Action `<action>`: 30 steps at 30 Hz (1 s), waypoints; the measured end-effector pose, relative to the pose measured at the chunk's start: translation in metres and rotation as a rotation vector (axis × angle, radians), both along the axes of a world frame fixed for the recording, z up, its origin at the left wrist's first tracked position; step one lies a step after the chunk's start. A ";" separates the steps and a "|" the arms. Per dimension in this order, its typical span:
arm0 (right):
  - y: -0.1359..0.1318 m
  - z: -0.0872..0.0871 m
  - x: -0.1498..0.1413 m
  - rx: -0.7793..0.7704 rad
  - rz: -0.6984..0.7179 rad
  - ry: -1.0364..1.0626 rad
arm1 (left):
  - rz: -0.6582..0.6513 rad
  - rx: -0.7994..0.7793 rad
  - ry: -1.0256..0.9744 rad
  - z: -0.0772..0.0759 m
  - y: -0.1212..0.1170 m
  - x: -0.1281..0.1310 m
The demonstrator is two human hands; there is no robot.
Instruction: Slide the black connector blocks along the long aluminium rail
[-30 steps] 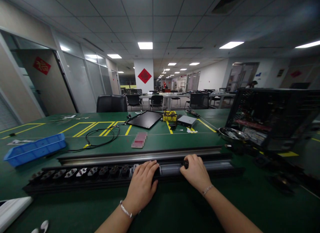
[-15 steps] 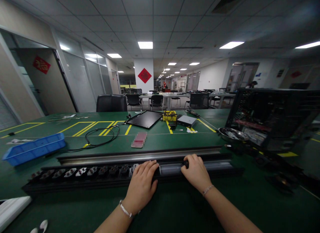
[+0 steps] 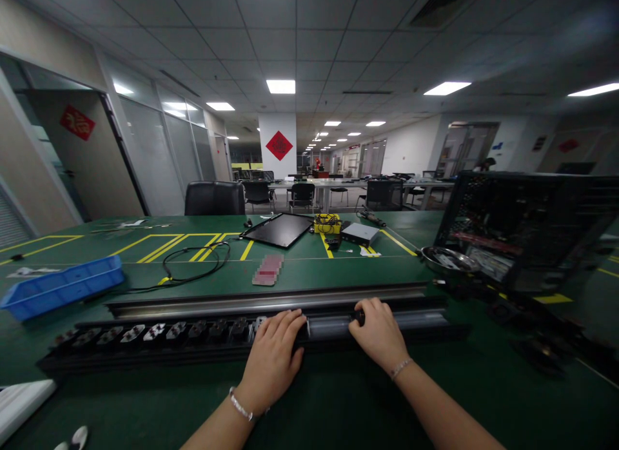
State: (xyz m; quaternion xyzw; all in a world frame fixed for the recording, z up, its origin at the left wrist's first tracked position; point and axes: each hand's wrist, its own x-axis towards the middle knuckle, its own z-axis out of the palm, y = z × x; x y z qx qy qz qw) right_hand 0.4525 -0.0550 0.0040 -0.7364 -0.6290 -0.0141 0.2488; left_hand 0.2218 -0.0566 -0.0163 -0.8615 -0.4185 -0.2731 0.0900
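Observation:
Across the table in front of me lies a long black metal channel (image 3: pixel 145 360), with a row of socket modules (image 3: pixel 176 331) set in its left part. My left hand (image 3: pixel 273 347) bends over the right end of that row, its thumb along the near side and its fingers across the top; what is under the palm is hidden. Above the bare right part of the channel, my right hand (image 3: pixel 377 331) pinches a small black part (image 3: pixel 358 317) between thumb and fingers. Most of that part is covered, so its kind cannot be made out.
Behind the channel runs a second metal rail (image 3: pixel 271 300). A blue tray (image 3: pixel 62 285) and a black cable (image 3: pixel 198 263) lie left. Further back are a flat black panel (image 3: pixel 278 229) and a grey box (image 3: pixel 360 233). An open computer case (image 3: pixel 522 231) and a metal bowl (image 3: pixel 447 260) stand right.
The view has shifted very slightly, with the left end of the channel a little further left. Both hands keep their places and their grips.

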 end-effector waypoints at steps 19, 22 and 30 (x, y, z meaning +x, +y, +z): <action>0.002 -0.002 0.002 0.008 0.010 0.014 | -0.002 0.005 -0.021 0.001 0.000 0.001; 0.002 -0.002 0.003 0.005 0.009 0.011 | 0.000 0.000 -0.024 0.001 0.000 0.001; 0.001 -0.001 0.005 -0.011 -0.003 -0.018 | -0.004 -0.003 -0.019 0.002 -0.001 0.001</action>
